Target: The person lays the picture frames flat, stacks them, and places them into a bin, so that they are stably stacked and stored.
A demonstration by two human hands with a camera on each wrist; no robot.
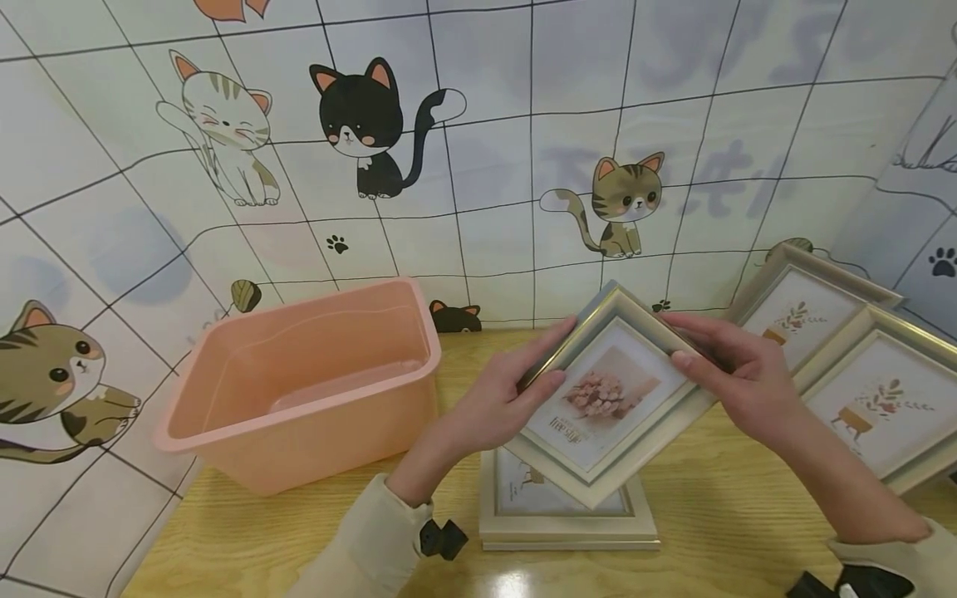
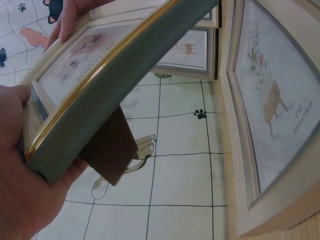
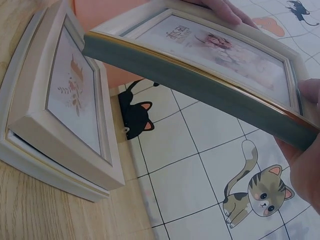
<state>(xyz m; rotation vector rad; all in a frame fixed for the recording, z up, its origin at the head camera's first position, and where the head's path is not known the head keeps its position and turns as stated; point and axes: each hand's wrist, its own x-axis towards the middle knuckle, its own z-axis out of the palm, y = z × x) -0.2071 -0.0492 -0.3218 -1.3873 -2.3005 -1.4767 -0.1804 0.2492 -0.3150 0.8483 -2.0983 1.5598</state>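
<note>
- Left hand (image 1: 497, 403) and right hand (image 1: 758, 382) grip the tilted frame (image 1: 606, 399), not yet set down.
- Below it, stacked frames (image 1: 568, 527) lie flat.
- Standing frames (image 1: 882, 399) already occupy the table's (image 1: 710, 498) right edge.

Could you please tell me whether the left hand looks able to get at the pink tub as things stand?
Probably yes, once freed: the pink tub stands open-topped to its left, with nothing seen in between. For now, though, the left hand grips a picture frame, which the right hand holds too.
</note>
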